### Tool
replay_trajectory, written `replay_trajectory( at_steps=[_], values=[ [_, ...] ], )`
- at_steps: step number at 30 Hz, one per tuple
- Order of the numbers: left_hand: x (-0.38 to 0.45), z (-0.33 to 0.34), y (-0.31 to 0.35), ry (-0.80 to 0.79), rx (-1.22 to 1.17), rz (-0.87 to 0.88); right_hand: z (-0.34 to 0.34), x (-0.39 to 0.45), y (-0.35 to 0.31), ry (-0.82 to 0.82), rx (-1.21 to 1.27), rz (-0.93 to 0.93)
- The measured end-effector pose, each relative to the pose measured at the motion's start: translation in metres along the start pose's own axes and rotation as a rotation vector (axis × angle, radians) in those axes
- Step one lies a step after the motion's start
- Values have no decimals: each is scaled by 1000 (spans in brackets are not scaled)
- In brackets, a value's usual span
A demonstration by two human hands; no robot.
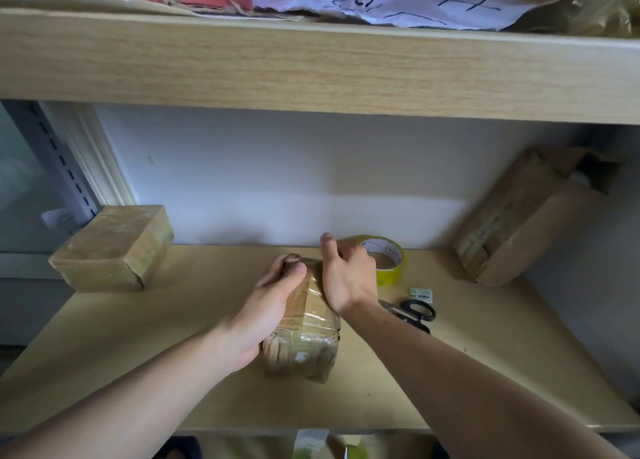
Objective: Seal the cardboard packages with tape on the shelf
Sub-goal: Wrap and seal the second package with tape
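Head view looks down onto a pale wood-grain shelf [138, 347], its surface smooth and matte, with a thick board of the same laminate overhead. At the middle stands a small cardboard package [304, 334], a brown block with rounded, crumpled corners, wrapped in glossy clear tape that wrinkles and catches the light. The left hand [266, 306] grips its left side, fingers curled over the far top edge. The right hand [346, 271] rests on its right upper edge with fingers bent; whether it pinches anything I cannot tell. Just behind that hand sits a yellow tape roll [388, 261], partly hidden by it. Black-handled scissors [412, 313] lie near the right forearm, beside a small printed scrap [421, 294]. A flat taped box [114, 247] sits far left; a long box [526, 216] leans at the right wall.
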State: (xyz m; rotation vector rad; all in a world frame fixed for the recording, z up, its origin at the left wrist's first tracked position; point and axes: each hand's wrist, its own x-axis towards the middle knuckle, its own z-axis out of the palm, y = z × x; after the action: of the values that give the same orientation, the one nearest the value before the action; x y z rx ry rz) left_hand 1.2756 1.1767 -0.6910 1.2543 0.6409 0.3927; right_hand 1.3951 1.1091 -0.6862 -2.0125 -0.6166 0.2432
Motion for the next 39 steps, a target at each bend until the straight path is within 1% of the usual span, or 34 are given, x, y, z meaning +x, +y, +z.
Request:
replay_trajectory(
  at_steps=[6, 8, 10, 12, 13, 14, 16, 17, 18, 19, 21, 23, 24, 26, 27, 28, 29, 31, 34, 35, 39],
  values=[
    [3, -6, 3, -9, -14, 52, 3, 24, -6, -80, 39, 183],
    [3, -6, 4, -10, -38, 61, 9, 32, 0, -57, 76, 262],
    [1, -9, 2, -18, -78, 64, 13, 33, 6, -46, 241, 398],
    [0, -13, 1, 3, -122, 53, 15, 30, 14, -78, 449, 517],
    [0, -16, 2, 39, -154, 45, 16, 27, 20, -114, 495, 521],
    [0, -20, 4, 80, -188, 40, 16, 24, 24, -185, 508, 501],
    [1, -23, 8, 127, -252, 24, 9, 9, 22, -399, 514, 463],
    [1, -24, 10, 131, -269, 16, 4, 3, 19, -516, 576, 447],
    [1, -24, 11, 130, -285, 2, -1, 1, 21, -598, 659, 433],
    [1, -25, 11, 137, -290, -19, -9, -1, 23, -628, 715, 419],
    [4, -26, 12, 151, -244, -16, -26, -4, 25, -604, 739, 365],
    [6, -24, 13, 160, -87, 18, -35, -8, 25, -535, 676, 289],
    [3, -21, 15, 110, -9, 0, -37, -10, 24, -467, 649, 257],
    [-5, -9, 15, -65, 90, -79, -35, -14, 22, -291, 611, 170],
    [-6, -4, 11, -105, 136, -72, -34, -16, 20, -221, 589, 136],
    [-6, 0, 8, -82, 173, -24, -34, -17, 19, -174, 569, 108],
    [-5, 3, 5, -11, 183, 33, -34, -17, 18, -151, 554, 93],
    [0, 7, 5, 82, 155, 111, -34, -16, 17, -167, 571, 98],
    [4, 11, 5, 60, 61, 131, -35, -16, 18, -331, 739, 155],
    [4, 12, 4, 48, 49, 139, -36, -15, 18, -372, 754, 153],
    [7, 15, -2, 45, 59, 153, -43, -9, 18, -378, 677, 58]
  ],
)
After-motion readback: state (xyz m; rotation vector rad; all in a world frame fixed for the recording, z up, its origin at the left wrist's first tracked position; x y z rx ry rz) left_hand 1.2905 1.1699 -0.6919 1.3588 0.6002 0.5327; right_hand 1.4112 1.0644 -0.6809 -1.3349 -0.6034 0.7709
